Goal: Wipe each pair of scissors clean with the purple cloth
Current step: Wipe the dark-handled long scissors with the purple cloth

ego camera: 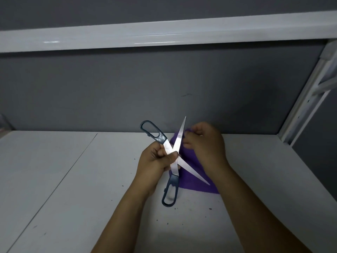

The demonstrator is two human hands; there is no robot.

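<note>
Scissors, one pair, at the centre of the frame, raised above the bench with the blades spread wide into an X. The left hand grips the pair at the crossing, fingers and thumb curled round it, so the pivot itself is hidden. The two dark handle loops stand free, one toward the upper left and one hanging low; the two blade tips point up and to the lower right.

The right hand, just right of the upper blade, pinches the top edge of the purple cloth with curled fingers. There is one cloth. It hangs behind the blades, partly covered by both hands and the right forearm; whether its lower edge rests on the bench cannot be told.

The white bench carries scattered dark specks and one seam line at lower left. Behind it are a grey wall, one white shelf across the top and a white upright at right, cut by the frame edge. A pale thing at the far left edge is too cropped to identify.
</note>
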